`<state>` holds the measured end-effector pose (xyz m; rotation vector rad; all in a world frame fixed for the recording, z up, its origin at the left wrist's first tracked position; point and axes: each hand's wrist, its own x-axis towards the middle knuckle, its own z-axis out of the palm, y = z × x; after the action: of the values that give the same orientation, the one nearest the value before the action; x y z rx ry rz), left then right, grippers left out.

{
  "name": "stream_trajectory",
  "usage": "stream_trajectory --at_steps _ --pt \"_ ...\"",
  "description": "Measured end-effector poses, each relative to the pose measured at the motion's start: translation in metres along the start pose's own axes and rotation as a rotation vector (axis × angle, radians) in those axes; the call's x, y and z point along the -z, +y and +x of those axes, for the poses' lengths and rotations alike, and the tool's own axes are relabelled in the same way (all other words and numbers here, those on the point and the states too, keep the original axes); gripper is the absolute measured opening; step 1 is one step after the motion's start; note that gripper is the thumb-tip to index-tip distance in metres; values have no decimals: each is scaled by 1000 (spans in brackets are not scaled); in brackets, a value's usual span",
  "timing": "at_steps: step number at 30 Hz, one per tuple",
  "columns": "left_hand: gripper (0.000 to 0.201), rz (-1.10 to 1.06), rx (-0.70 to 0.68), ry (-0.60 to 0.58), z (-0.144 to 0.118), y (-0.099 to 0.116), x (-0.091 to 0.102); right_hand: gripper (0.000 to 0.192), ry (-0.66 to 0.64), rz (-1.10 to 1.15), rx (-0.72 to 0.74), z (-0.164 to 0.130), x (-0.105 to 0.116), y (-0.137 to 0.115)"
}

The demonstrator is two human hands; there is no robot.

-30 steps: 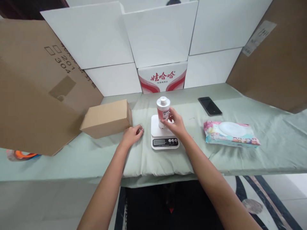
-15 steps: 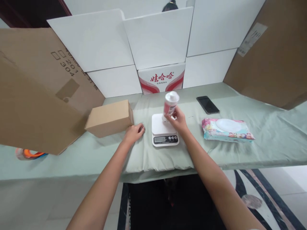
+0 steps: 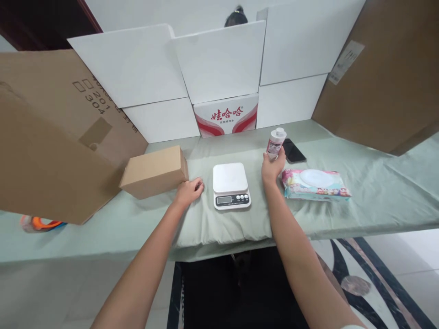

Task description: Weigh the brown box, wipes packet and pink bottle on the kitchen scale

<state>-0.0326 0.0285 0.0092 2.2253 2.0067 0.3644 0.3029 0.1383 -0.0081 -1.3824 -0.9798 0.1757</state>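
Observation:
My right hand (image 3: 273, 168) is closed round a white bottle (image 3: 276, 140) with a pink printed label and a white cap. The bottle tilts slightly, to the right of a white kitchen scale (image 3: 230, 178) and close to a dark phone (image 3: 294, 151). Nothing lies on the scale's platform; its display and buttons face me. My left hand (image 3: 189, 191) rests on the cloth with fingers curled in and nothing visible in them. It is beside the near right corner of a closed brown cardboard box (image 3: 154, 172).
A pack of wipes (image 3: 315, 185) lies right of my right forearm. Rolls of tape (image 3: 43, 223) sit at the left under a large cardboard panel (image 3: 51, 137). White panels and a red-and-white carton (image 3: 226, 115) line the back. Behind them shows the top of a person's head (image 3: 236, 17).
My right hand has carried the bottle from over the scale's platform to the right, near the phone. My left hand stays beside the box. The camera view has shifted slightly.

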Motion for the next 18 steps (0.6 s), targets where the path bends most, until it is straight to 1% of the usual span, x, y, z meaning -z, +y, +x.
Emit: stream_trajectory --at_steps 4,6,9,11,12,13,14,15,16,17,18 --pt "28 -20 3 13 2 1 -1 68 -28 -15 -18 4 3 -4" --pt "27 -31 3 19 3 -1 1 77 -24 -38 -38 2 6 -11" --pt "26 -50 -11 24 -4 -1 6 95 -36 -83 -35 -18 19 -33" --pt "29 -85 13 112 -15 10 8 97 -120 -92 32 -41 40 -52" --pt "31 -124 19 175 -23 22 8 95 -180 -89 87 -53 55 -61" --pt "33 -184 19 243 -31 40 7 90 -242 -79 152 -63 72 -68" --pt "34 -267 -8 292 -39 63 4 84 -285 -74 222 -70 91 -73" --pt "35 -369 -79 287 -47 91 -1 78 -292 -91 288 -71 112 -74" --pt "35 -495 -140 275 -53 121 -6 73 -262 -136 332 -68 133 -72" --pt "35 -631 -189 265 -56 153 -12 70 -196 -206 347 -59 155 -65" --pt "37 -758 -242 229 -56 185 -18 69 -109 -284 324 -45 177 -56"
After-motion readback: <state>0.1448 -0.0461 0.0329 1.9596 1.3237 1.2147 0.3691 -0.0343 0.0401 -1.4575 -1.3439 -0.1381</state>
